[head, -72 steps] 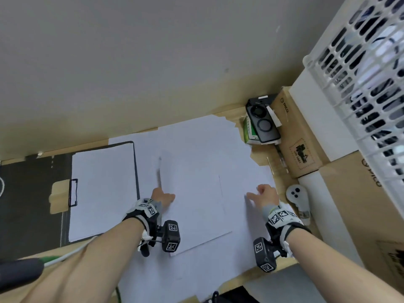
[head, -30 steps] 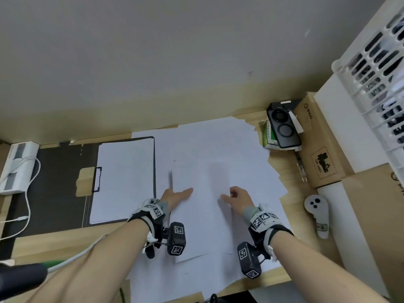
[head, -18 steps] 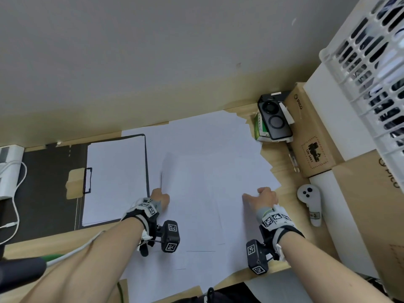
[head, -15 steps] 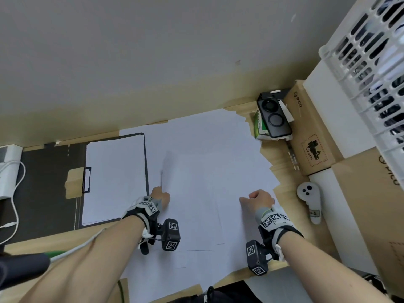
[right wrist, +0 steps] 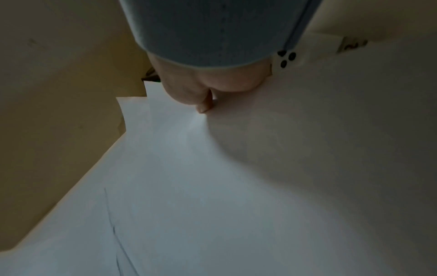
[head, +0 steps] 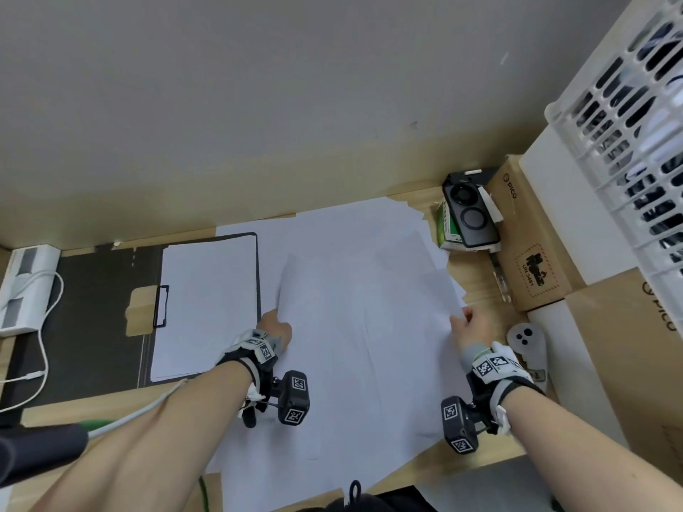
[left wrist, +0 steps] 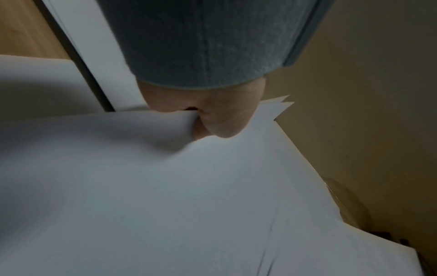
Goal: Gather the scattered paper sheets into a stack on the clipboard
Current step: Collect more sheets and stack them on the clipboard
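White paper sheets (head: pixel 362 327) lie overlapping across the middle of the wooden desk. To their left lies a black clipboard (head: pixel 257 275) with a small stack of paper (head: pixel 207 301) on it and its clip (head: pixel 160 306) at the left end. My left hand (head: pixel 275 323) grips the left edge of the loose sheets, which curls upward; the left wrist view shows that hand (left wrist: pixel 201 121) pinching the sheets (left wrist: pixel 212 205). At the sheets' right edge, my right hand (head: pixel 467 323) pinches the paper. The right wrist view shows the right hand (right wrist: pixel 203 104) closed on the sheets (right wrist: pixel 189 186).
A black device on a green box (head: pixel 471 216), cardboard boxes (head: pixel 532 253) and a white controller (head: pixel 525 338) crowd the right side, under a white basket (head: pixel 628 123). A black mat (head: pixel 92 327) and a power strip (head: pixel 26 286) with cable lie left. A wall stands behind.
My right hand left the middle of the pile, went out to its right edge and took hold of it. My left hand stays on the raised left edge.
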